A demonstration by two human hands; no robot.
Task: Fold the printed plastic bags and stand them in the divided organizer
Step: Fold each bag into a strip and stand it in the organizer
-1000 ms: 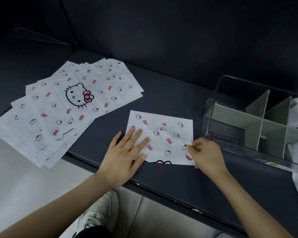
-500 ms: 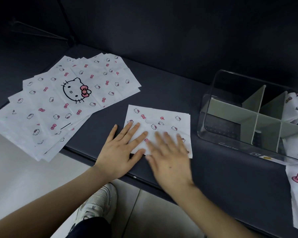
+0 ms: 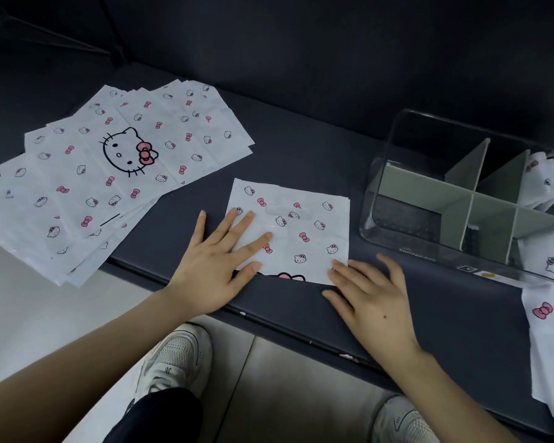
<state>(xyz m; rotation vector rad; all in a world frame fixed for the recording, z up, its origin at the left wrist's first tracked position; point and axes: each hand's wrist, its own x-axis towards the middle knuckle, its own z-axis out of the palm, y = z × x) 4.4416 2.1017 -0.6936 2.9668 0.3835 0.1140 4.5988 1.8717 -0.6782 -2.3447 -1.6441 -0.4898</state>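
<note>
Folded bag (image 3: 301, 231) flat on the tabletop (image 3: 301, 148). Left hand (image 3: 211, 266): fingers straight, spread, pressing its left part. Right hand (image 3: 371, 295): flat, open, fingertips touching its near-right corner. Organizer (image 3: 406, 247) beyond the right hand; unfolded bags (image 3: 109, 187) left of the left hand.

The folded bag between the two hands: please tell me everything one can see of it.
The folded bag is thin white plastic printed with small cat faces and pink bows. It lies flat on the dark surface, left of the organizer and apart from it. An oval handle cut-out shows near its top. The left hand rests flat on its left side; the fingertips of the right hand touch its lower right corner.
</note>
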